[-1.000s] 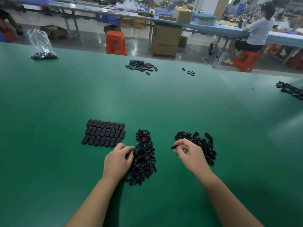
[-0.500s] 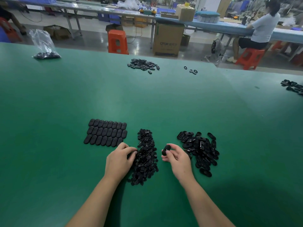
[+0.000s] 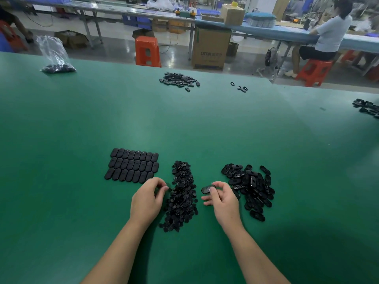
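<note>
Nearest the camera, two bare forearms reach out over the green table. The left hand rests with its fingers curled inward, the fingertips at the left edge of the pile of small black pieces; whether they pinch one of those pieces cannot be told. The right hand pinches a black oval shell between thumb and forefinger, holding it just right of that middle pile, with its other fingers loosely bent below. The hand sits between the small pieces and a looser heap of oval shells just to its right. A little beyond the left hand, the finished ovals lie flat in three neat rows, packed edge to edge. Well past these, toward the far side of the table, there is another scattered heap of black parts, with a few black rings to its right. A clear plastic bag with dark parts in its bottom stands at the far left, and more black parts lie at the right edge. Beyond the table stand an orange stool and a cardboard box, and a seated person works at a long blue bench.
</note>
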A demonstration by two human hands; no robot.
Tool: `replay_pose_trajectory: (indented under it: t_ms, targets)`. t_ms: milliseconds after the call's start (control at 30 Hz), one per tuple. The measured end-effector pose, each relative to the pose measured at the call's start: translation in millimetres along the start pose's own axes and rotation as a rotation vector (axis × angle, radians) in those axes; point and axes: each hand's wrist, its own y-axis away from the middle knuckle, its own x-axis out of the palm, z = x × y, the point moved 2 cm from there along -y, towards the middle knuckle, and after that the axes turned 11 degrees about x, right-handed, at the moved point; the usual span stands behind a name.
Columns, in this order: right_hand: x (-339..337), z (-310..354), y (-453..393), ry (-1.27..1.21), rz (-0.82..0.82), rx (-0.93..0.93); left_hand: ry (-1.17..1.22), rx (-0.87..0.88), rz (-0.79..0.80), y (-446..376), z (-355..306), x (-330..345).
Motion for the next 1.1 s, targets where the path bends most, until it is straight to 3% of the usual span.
replay_pose_trajectory:
  t_ms: [233,700,1100]
  targets:
    - [0.1,0.5,0.8,-0.006,0.000,-0.026,0.189,-0.087,-0.067,0.8,2.9,-3.0]
    - [1.5,2.5,4.1,0.086,-0.090,-0.163,0.251,-0.154,-0.085,-0.2,2.3,-4.6]
    - [-1.3,-3.0,2.5,-0.104,-0.083,-0.059,0.197,-0.125,-0.078,-0.8,-1.0,-7.4]
